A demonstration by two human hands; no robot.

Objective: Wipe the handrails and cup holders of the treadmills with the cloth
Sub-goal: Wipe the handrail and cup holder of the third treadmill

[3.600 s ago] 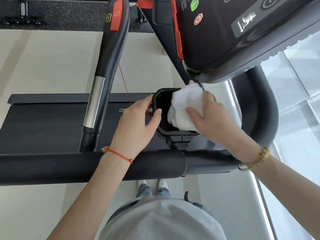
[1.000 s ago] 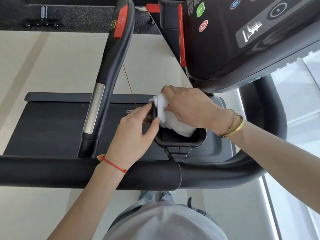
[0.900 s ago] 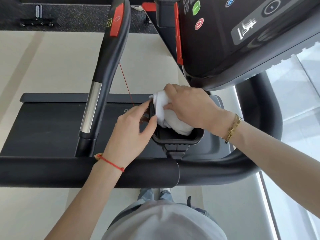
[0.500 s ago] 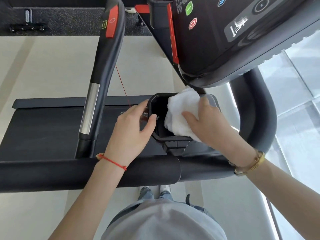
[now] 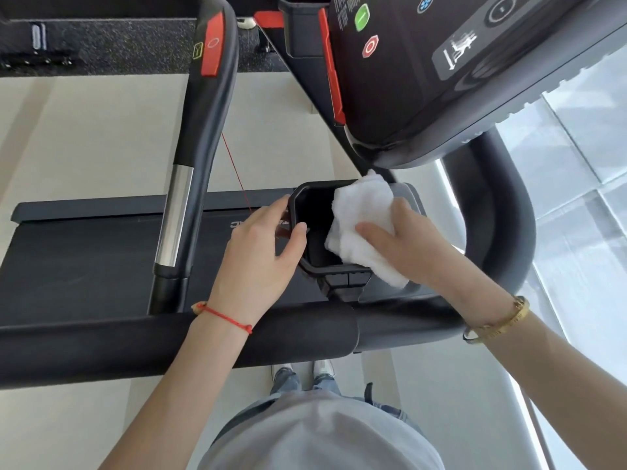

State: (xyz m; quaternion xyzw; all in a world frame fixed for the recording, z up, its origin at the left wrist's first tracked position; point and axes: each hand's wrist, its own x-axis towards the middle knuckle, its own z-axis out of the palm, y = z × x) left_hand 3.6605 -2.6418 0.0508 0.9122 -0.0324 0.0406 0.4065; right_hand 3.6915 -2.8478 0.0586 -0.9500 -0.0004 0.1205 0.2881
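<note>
The person stands behind the treadmill's black front handrail (image 5: pixel 135 347), both arms reaching over it. The left hand (image 5: pixel 261 256) grips the left rim of the black cup holder (image 5: pixel 314 212), thumb hooked over its edge. The right hand (image 5: pixel 410 245) clutches a bunched white cloth (image 5: pixel 359 225), pressing it against the holder's right side, part of it draped over the rim. A red string bracelet (image 5: pixel 227 317) circles the left wrist, a gold bangle (image 5: pixel 498 323) the right. The console (image 5: pixel 441 79) looms above, a side handrail (image 5: pixel 200 130) with a red button to the left.
</note>
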